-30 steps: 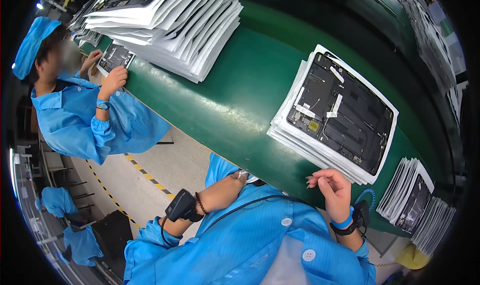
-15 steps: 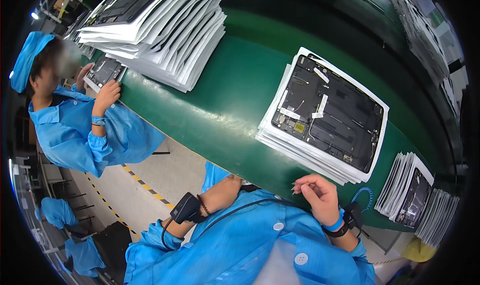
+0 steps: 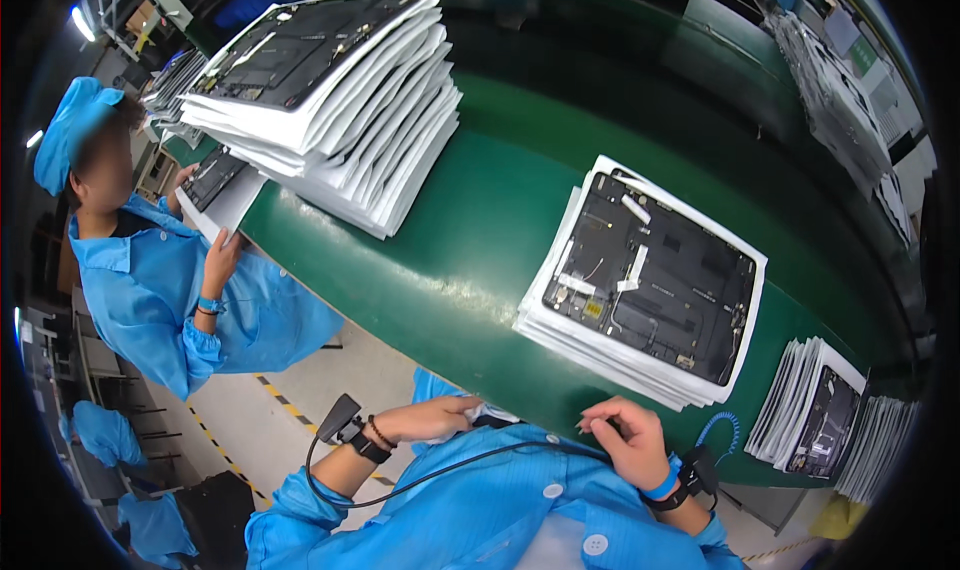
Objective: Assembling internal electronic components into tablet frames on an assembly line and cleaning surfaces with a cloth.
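My left hand point(image 3: 432, 419) is low at the table's front edge, by the waist of my blue coat; its fingers are mostly hidden, next to a bit of whitish material. My right hand point(image 3: 630, 438) hovers at the near table edge with curled fingers; a small pointed tip sticks out of them, too small to name. Beyond it lies a stack of white sheets topped by a black tablet-like housing point(image 3: 680, 295) with white labels, a yellow patch and thin cables. Farther left stands a taller stack of white sheets point(image 3: 390, 140), also topped by a black housing point(image 3: 300, 50).
A coiled blue cord point(image 3: 718, 432) hangs near my right wrist. At the right end stand more sheets with a black housing point(image 3: 825, 420). A co-worker in blue point(image 3: 150, 280) holds a sheet with a black panel at left. The green table point(image 3: 480, 240) runs between the stacks.
The view has shifted upward, so the stacks appear lower. The co-worker's black panel and white sheet have tilted and moved. My hands stay nearly in place at the table edge.
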